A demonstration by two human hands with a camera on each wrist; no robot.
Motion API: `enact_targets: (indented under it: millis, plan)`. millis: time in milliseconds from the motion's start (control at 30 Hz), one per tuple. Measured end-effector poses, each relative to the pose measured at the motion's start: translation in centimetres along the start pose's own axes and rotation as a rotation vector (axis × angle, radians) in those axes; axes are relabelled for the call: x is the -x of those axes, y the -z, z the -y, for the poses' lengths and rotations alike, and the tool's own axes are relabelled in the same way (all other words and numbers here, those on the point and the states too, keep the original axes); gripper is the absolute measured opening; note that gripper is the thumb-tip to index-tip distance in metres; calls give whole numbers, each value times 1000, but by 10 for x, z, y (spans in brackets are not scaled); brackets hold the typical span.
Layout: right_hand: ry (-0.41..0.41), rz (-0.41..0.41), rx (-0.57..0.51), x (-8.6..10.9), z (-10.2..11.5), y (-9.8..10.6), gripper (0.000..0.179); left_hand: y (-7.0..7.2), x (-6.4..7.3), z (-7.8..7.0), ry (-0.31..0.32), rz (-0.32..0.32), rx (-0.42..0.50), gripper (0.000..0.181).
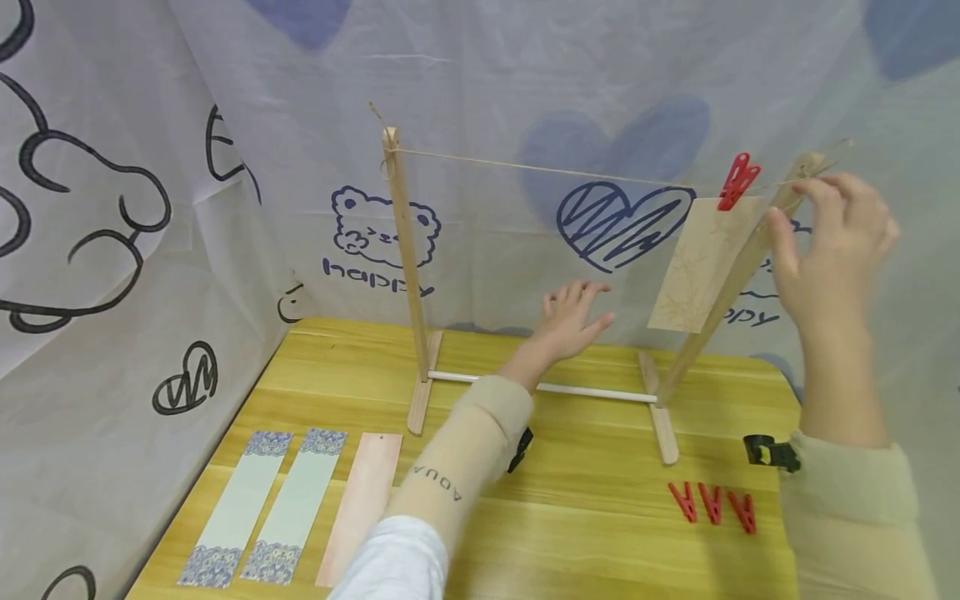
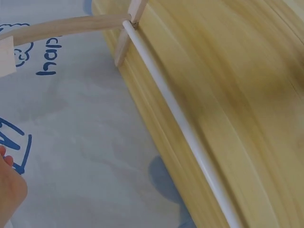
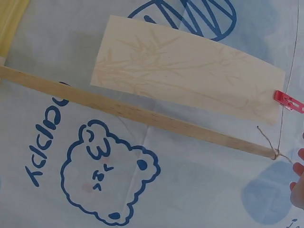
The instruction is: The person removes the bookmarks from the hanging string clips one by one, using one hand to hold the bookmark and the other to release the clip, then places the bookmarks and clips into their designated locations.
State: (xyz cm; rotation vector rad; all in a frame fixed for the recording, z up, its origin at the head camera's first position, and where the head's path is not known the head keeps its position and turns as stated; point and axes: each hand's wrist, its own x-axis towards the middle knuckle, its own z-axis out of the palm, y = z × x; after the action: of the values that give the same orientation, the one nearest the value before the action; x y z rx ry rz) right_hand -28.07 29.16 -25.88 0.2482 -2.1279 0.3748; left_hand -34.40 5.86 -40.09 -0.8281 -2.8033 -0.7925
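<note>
A beige card (image 1: 697, 267) with a faint bamboo print hangs from a thin string (image 1: 540, 170) by a red clothespin (image 1: 738, 181), close to the right wooden post (image 1: 742, 271). My right hand (image 1: 840, 242) is raised at the top of that post, thumb and fingers apart. In the right wrist view its fingertips are right beside the string's knot (image 3: 277, 154), and the same card (image 3: 185, 71) spans the upper part. My left hand (image 1: 570, 321) reaches over the white crossbar (image 1: 600, 392), fingers spread and holding nothing. Only part of it (image 2: 12, 190) shows in the left wrist view.
Three red clothespins (image 1: 712, 503) lie at the table's right. On the left lie two blue-patterned strips (image 1: 236, 508) and a pink strip (image 1: 363, 508) with a hole. A left wooden post (image 1: 407, 258) carries the string's other end. A printed cloth (image 1: 480, 92) hangs behind.
</note>
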Motion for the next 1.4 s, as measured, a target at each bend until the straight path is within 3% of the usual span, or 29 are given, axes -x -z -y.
enact_targets:
  millis: [200,467,767,1033,1400]
  plan:
    - [21,9,0,-10,1,-1,45,2,-7,-10,-6,10,5,50]
    - [11,92,-8,-28,6,-1,42,3,-16,-23,-9,32,-17,51]
    - [-6,284,61,-48,13,4,46,0,-22,-35,10,57,-54,50]
    - [-89,441,86,-57,12,7,51,-7,-27,-46,62,47,60,50]
    - [-95,532,93,-63,7,7,56,-13,-31,-58,88,46,98,51]
